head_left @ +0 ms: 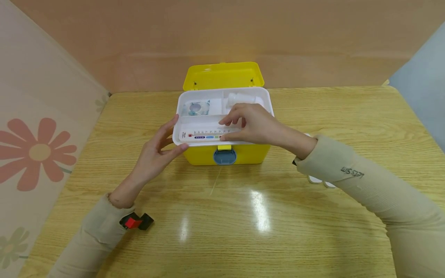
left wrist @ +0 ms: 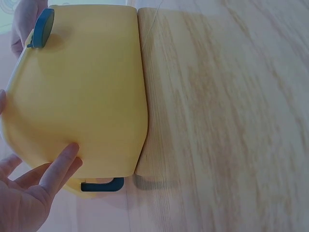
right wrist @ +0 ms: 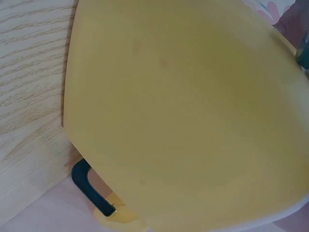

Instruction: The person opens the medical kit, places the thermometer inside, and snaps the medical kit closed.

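A yellow storage box [head_left: 250, 155] stands on the table, with a white inner tray [head_left: 177, 127] at its top. In the tray's front compartment lies a white thermometer strip [head_left: 205, 137] with a red bulb and printed scale. My right hand [head_left: 259, 123] is over that compartment, thumb at the strip, fingertips bent and apart from the thumb. At the box's left end, my left hand [head_left: 153, 158] touches the rim with spread fingers and thumb. In the left wrist view its fingers [left wrist: 60, 166] lie along the box wall.
The box's yellow lid [head_left: 222, 75] stands open behind it. A patterned packet [head_left: 196, 108] and a translucent white bottle [head_left: 240, 99] lie in the tray's rear compartments. White pieces [head_left: 315, 179] lie partly hidden by my right sleeve. A blue-grey latch [head_left: 225, 157] hangs in front.
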`<state>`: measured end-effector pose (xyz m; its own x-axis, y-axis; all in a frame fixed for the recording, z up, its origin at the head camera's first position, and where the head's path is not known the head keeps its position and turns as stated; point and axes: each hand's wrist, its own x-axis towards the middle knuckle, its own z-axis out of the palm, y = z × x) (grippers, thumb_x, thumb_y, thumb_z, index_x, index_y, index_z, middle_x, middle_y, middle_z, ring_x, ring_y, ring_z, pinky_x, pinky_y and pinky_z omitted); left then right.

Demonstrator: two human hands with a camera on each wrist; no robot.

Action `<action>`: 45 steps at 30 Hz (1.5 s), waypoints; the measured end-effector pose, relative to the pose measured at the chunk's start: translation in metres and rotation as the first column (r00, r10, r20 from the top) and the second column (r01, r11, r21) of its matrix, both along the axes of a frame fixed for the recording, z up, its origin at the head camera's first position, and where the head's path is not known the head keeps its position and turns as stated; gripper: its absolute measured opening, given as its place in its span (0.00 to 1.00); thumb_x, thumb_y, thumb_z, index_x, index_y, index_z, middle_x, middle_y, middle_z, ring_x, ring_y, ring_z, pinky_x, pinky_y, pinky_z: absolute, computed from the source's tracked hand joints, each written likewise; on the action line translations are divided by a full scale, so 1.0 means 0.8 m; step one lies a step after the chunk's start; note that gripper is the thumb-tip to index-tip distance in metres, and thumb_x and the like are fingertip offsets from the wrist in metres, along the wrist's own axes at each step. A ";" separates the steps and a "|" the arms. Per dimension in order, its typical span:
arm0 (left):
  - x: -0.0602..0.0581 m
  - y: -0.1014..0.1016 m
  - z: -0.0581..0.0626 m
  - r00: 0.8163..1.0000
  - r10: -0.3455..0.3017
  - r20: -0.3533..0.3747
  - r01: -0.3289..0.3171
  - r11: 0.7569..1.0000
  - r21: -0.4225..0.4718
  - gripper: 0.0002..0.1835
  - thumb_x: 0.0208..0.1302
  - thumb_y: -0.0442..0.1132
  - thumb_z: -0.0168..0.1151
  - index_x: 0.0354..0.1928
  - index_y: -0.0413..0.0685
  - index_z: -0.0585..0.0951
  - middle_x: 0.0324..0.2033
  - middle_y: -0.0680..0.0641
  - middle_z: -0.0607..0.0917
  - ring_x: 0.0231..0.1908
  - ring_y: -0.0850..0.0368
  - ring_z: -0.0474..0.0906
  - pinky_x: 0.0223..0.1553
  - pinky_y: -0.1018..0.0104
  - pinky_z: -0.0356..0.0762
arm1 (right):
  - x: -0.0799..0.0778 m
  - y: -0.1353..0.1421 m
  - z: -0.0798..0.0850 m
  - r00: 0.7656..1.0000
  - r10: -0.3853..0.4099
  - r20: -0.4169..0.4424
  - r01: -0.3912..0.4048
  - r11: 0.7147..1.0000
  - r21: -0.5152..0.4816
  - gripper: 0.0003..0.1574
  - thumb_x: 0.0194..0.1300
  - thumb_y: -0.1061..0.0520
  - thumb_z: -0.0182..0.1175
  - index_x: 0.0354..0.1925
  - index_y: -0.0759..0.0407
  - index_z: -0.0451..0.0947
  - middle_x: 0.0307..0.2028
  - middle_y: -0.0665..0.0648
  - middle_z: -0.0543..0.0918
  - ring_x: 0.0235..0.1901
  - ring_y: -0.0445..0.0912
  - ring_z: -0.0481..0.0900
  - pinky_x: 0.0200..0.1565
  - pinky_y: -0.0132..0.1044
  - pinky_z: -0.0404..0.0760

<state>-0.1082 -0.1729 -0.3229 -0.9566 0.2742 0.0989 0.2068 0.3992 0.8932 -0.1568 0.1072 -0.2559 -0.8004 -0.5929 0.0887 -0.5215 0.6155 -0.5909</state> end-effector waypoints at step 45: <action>-0.001 -0.004 -0.003 1.000 -0.004 -0.029 0.004 1.000 0.021 0.40 0.65 0.38 0.62 0.73 0.70 0.56 0.68 0.42 0.66 0.61 0.37 0.70 0.42 0.77 0.80 | 0.043 0.111 -0.020 0.929 -0.321 -0.183 0.263 0.923 -0.281 0.11 0.55 0.60 0.70 0.39 0.56 0.86 0.35 0.37 0.79 0.33 0.36 0.72 0.34 0.24 0.71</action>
<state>-0.1089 -0.1760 -0.3256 -0.9521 0.2756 0.1325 0.2343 0.3793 0.8951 -0.1224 0.1962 -0.2718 -0.8768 -0.2717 0.3968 -0.4759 0.6092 -0.6344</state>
